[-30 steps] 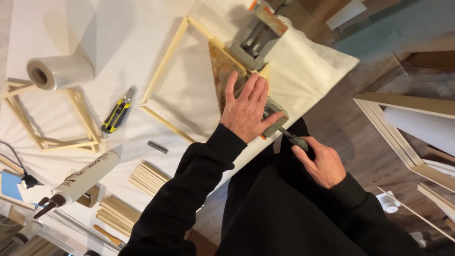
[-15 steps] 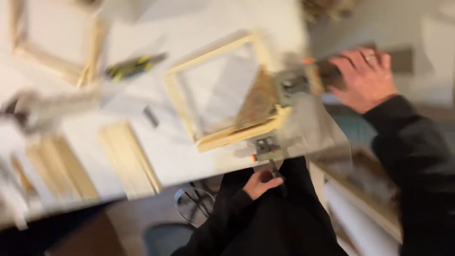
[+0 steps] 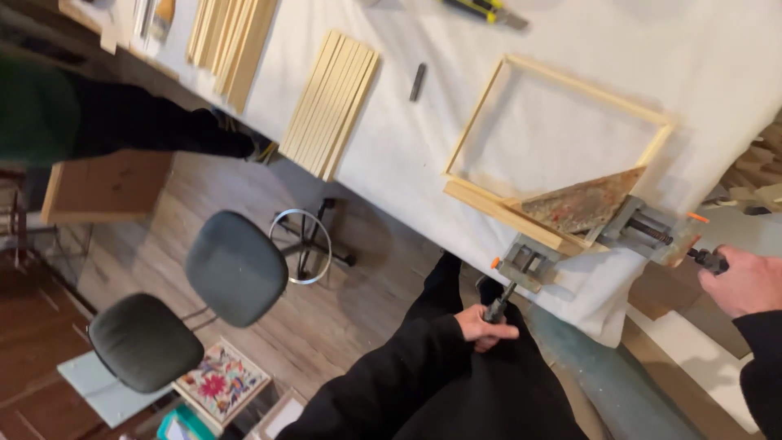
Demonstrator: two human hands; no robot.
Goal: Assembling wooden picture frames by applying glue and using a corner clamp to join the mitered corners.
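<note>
I see a wood plank floor [image 3: 236, 204] under the table [image 3: 717, 57], which is covered in a white cloth that hangs over its near edge. Two dark round stools stand on the floor off that edge: one [image 3: 236, 269] close to it, with a chrome foot ring [image 3: 301, 246], the other [image 3: 145, 342] further out. A floral tile [image 3: 221, 381] lies by the further stool. A plywood box [image 3: 106, 186] sits near the table's left corner. The light is soft and even.

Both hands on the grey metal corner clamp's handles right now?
Yes: the left hand and the right hand each grip one handle of the grey metal corner clamp holding the pale wooden frame.
</note>
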